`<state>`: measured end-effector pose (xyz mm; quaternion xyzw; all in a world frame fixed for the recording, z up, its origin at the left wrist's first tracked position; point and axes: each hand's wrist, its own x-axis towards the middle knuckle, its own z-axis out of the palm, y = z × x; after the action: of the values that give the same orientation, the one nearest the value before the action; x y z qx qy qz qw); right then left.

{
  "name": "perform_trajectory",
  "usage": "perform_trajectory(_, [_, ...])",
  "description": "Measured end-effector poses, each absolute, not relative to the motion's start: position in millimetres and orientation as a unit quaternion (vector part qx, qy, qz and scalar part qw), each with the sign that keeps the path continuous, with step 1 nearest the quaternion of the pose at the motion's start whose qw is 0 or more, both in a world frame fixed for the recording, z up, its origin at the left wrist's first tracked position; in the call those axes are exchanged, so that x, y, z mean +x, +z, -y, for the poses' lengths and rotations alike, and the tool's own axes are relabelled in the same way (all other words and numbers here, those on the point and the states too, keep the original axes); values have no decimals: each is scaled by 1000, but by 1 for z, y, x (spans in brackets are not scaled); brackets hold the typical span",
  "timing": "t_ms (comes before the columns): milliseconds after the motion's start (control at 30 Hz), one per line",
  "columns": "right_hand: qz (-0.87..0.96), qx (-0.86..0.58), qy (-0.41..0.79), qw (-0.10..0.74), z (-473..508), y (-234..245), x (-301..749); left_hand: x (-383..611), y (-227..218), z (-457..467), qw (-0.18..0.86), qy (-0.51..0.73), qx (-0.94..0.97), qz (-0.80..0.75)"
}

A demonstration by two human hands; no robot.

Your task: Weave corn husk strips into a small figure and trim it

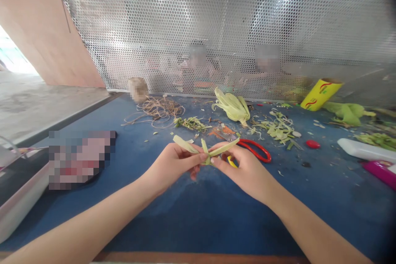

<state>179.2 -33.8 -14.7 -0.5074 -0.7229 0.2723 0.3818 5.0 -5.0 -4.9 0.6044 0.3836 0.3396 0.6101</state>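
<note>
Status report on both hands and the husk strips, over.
Both left hand and right hand pinch the crossed husk strips over the blue table. Just beyond right hand, red scissors lie on it.

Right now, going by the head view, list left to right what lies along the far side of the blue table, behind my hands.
Tangle of twine → shredded green bits → pale husk bundle → pile of cut strips → yellow tube.
</note>
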Motion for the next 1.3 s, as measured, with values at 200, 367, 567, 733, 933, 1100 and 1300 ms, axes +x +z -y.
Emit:
perform_trajectory(200, [767,-413,147,468,36,-12,181,4,-5,6,609,303,615,-398])
perform_trajectory(367, [813,-350,127,447,38,-13,179,4,-7,8,607,258,634,-404])
perform_trajectory(567, [812,-370,83,444,36,-21,174,6,-7,12,606,224,652,-397])
perform_trajectory(733, [816,-340,90,459,37,-22,176,6,-3,13,618,223,654,-376])
perform_trajectory(933, [852,-302,108,413,40,-11,183,2,2,13,626,213,666,-347])
perform_trajectory(1100, [793,-374,198,438,38,-9,185,0,4,14,605,192,687,-353])
perform_trajectory(1300, [796,-373,166,447,33,-13,179,5,1,18,617,159,693,-336])
